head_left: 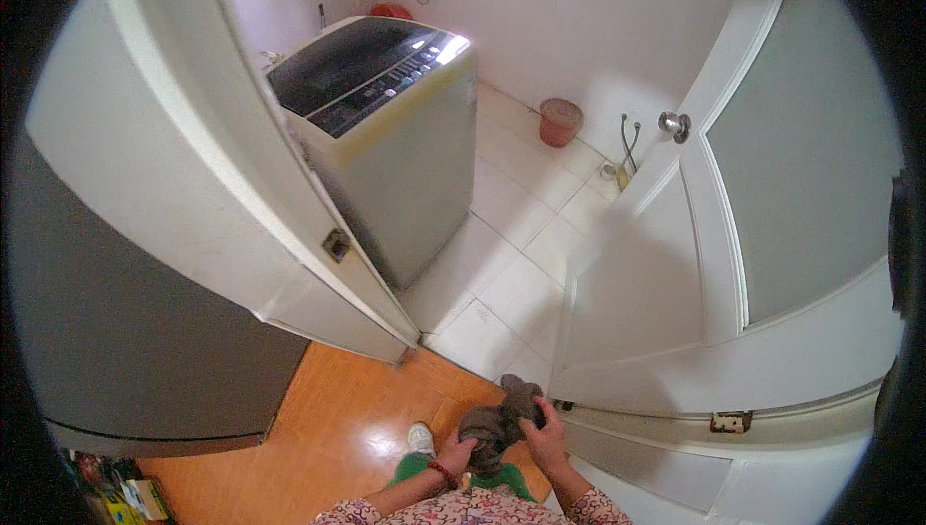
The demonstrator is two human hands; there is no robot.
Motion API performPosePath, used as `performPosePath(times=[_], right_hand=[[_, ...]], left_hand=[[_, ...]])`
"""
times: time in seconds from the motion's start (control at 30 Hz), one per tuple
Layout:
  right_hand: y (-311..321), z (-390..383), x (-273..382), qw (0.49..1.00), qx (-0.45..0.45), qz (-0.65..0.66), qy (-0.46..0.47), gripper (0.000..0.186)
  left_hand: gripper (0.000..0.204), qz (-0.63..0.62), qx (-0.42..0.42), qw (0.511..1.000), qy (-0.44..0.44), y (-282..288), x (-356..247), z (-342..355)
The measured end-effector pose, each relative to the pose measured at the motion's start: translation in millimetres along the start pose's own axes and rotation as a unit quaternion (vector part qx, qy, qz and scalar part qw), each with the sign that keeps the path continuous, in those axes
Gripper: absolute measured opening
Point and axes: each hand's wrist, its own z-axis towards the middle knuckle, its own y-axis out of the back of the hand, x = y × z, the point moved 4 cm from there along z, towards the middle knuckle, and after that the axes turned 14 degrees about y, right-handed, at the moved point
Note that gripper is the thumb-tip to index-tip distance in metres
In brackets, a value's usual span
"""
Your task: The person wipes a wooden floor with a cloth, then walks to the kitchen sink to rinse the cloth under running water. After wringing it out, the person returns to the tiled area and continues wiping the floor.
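A crumpled, dark grey-brown cloth (494, 427) is bunched in front of my body at the doorway. Its near left part is gripped by my left hand (453, 454), which has a red bead bracelet at the wrist. On the other side, my right hand (547, 438) has its fingers closed round the cloth's right edge. One end of the cloth sticks up beyond the hands. Whether it is a garment or a rag, I cannot tell.
Past the doorway, a top-loading washing machine (410, 178) stands at the left on white tiles (502, 264). An open white door (632, 308) takes up the right. A reddish bucket (559, 126) sits by the far wall. Left of the door frame (193, 168) is a dark grey panel (145, 332).
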Motion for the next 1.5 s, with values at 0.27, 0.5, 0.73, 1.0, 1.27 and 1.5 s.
performPosePath(times=[0.27, 0.5, 0.73, 1.0, 1.27, 1.5], right_hand=[[-77.8, -2.1, 75.5, 0.994, 0.087, 0.024, 0.053, 0.049], [-102.2, 8.9, 120.0, 0.971, 0.119, -0.053, 0.201, 0.053], [-104.2, 17.7, 166.5, 0.913, 0.316, -0.047, 0.253, 0.066], [-100.4, 25.7, 165.7, 0.832, 0.449, -0.041, 0.323, 0.069], [-109.1, 35.2, 172.7, 0.812, 0.462, 0.194, 0.301, 0.045], [-116.7, 75.6, 179.4, 0.916, 0.257, 0.279, 0.131, 0.021]], left_hand=[[0.048, -0.013, -0.002, 1.000, -0.016, 59.2, -59.3, -73.8], [0.101, 0.211, -0.064, 0.933, -0.284, 82.7, -91.3, -100.1], [0.094, 0.208, 0.044, 0.885, -0.413, 85.0, -91.9, -123.7], [0.062, 0.024, -0.051, 0.946, -0.318, 62.4, -58.6, -109.6], [0.060, -0.136, -0.080, 0.926, -0.344, 69.8, -41.1, -125.0], [0.057, -0.210, -0.060, 0.900, -0.376, 92.8, -51.6, -169.3]])
